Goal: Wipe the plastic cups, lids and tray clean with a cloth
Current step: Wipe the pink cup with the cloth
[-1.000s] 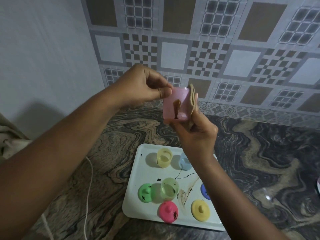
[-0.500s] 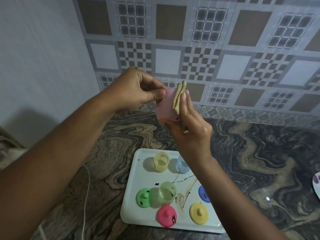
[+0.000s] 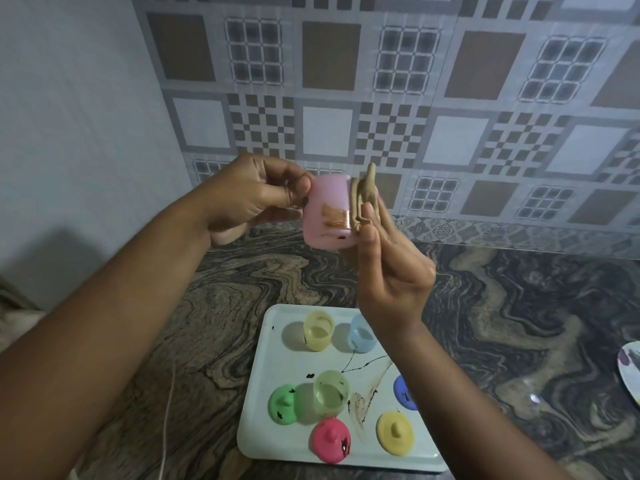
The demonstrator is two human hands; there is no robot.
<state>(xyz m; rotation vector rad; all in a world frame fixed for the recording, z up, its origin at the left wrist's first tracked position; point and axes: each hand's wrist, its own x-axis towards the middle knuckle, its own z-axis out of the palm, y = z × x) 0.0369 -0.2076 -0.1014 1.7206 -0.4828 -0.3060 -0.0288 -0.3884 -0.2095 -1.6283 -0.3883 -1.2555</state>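
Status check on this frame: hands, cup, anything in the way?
Left hand grips pink cup. Right hand pinches cloth against cup's side. Brown smear on cup. Nothing in the way.

Dim, cool indoor light falls from the right across my table (image 3: 519, 306). It throws soft shadows leftward from the cups (image 3: 318, 330) on the tray (image 3: 270, 341) and a broad grey shadow onto the plain wall (image 3: 52, 265), and leaves one small glint (image 3: 533, 398) on the polished stone. The wide lens bows the tiled wall (image 3: 329, 133) toward the frame edges and swells my left forearm (image 3: 104, 341), soft in the near corner, while slight motion blur smears the fingers (image 3: 381, 216) of my right hand (image 3: 394, 271).
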